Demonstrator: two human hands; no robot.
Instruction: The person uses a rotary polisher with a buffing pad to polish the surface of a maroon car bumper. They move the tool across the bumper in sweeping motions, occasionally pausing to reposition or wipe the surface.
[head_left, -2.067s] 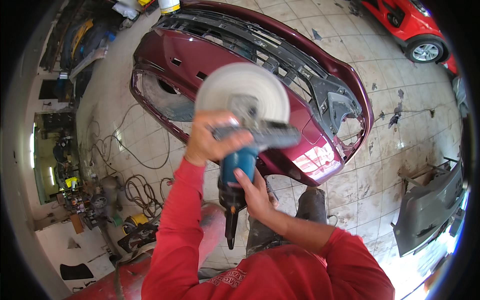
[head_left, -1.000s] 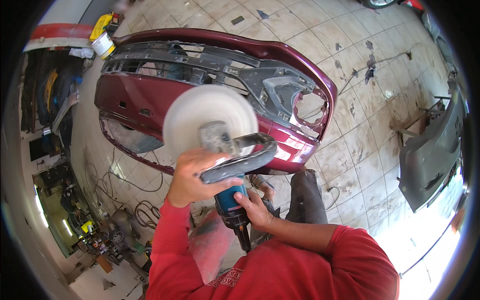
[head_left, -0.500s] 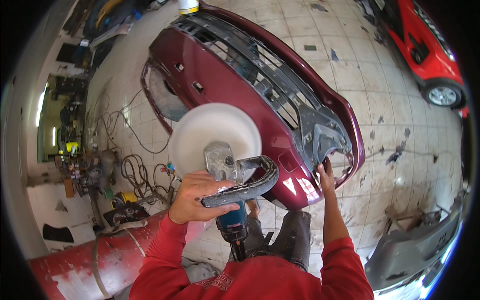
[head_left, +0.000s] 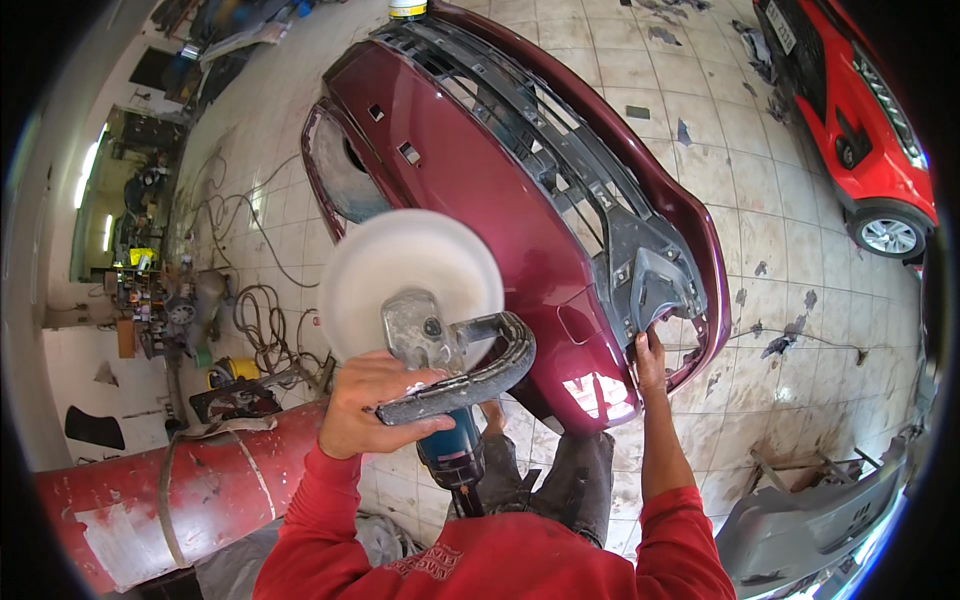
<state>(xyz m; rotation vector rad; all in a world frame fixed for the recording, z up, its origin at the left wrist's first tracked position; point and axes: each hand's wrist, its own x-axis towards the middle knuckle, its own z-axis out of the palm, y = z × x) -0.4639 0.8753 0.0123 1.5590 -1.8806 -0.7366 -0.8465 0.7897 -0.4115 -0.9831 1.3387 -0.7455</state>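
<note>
Left hand [head_left: 372,405]: fingers wrapped tight round the black loop handle [head_left: 470,375] of the polisher, knuckles up, red sleeve behind.
Right hand [head_left: 650,352]: reaching forward, fingers closed on the near end of the bumper at its grey inner bracket [head_left: 655,280].
Polisher [head_left: 440,400]: held up off the floor in the left hand alone; blue body pointing back toward the person, grey gear head forward, cord end down by the knees.
Pad [head_left: 410,275]: round, white, face turned away; overlaps the bumper's painted side in view, contact cannot be told.
Bumper [head_left: 490,200]: dark red car bumper standing on the tiled floor [head_left: 770,200], painted skin to the left, black grille ribs and inner side to the right.
Left of scene: red cylinder [head_left: 190,490] lying just beside the person; cables [head_left: 250,300] loose on the tiles beyond.
Right of scene: red car [head_left: 860,120] well apart; grey panel [head_left: 820,520] at lower right.
</note>
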